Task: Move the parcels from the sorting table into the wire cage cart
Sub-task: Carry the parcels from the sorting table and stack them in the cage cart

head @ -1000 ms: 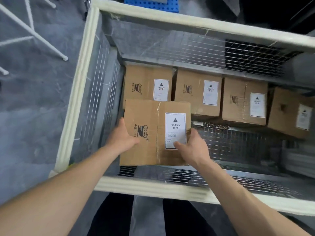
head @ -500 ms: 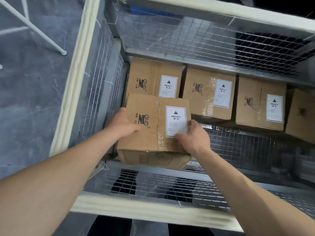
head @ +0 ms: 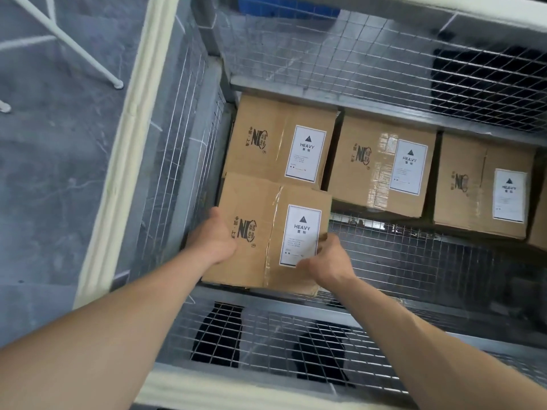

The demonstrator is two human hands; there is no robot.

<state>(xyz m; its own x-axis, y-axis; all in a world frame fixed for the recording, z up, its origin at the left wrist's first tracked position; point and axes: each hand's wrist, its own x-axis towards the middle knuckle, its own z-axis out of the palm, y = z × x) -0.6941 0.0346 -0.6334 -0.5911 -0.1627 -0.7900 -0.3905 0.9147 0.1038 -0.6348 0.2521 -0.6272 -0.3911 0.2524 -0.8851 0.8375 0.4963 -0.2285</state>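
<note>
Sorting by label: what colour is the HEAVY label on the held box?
White with black print, on the held box; head view.

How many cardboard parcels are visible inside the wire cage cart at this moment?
5. Three full boxes line the back: back-left parcel, middle parcel, right parcel. A fifth parcel is cut off at the right edge. The held parcel sits front-left. More may lie out of frame.

A 4th box [head: 539,232] is cut off by the right edge; small print on the labels [head: 301,235] is unreadable; the held box [head: 260,232] hides the left hand's fingers
</note>
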